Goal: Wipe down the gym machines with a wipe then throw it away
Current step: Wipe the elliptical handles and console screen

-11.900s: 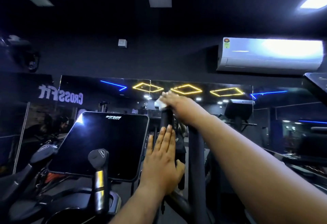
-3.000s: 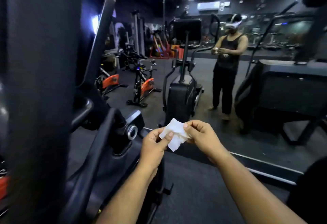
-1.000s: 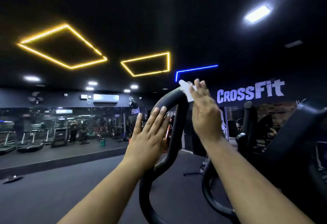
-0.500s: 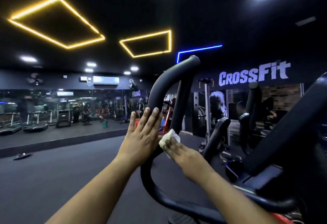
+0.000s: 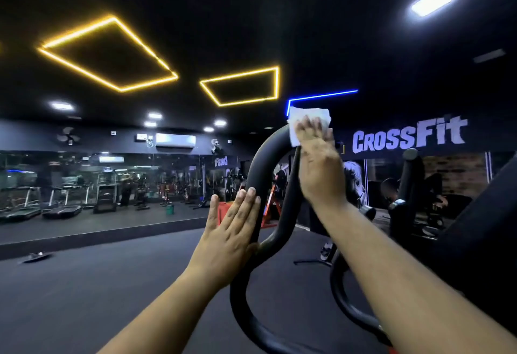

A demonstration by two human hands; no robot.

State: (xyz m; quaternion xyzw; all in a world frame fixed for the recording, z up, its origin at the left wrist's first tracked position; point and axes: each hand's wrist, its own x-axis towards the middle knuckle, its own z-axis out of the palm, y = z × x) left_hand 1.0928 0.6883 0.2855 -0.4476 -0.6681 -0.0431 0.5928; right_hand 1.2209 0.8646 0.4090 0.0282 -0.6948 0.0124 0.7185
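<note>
Head view shows me the right hand (image 5: pixel 319 163) up at the top bend of the black handlebar (image 5: pixel 258 163), fingers straight and flat, pressing the white wipe (image 5: pixel 307 121) against the bar. The wipe's upper edge sticks out above the fingertips, so only part of it is pinned. The left hand (image 5: pixel 232 230) is flat too, fingers together, its palm resting on the lower left side of the loop and holding nothing.

My worry: with no curl around the wipe, a fast stroke down the curved tube could let it bunch or slip out and drop to the dark floor (image 5: pixel 84 283). The bar's far side is hidden from me, so a flat press may leave it unwiped. If the bar swings, the bracing palm could slide off.
</note>
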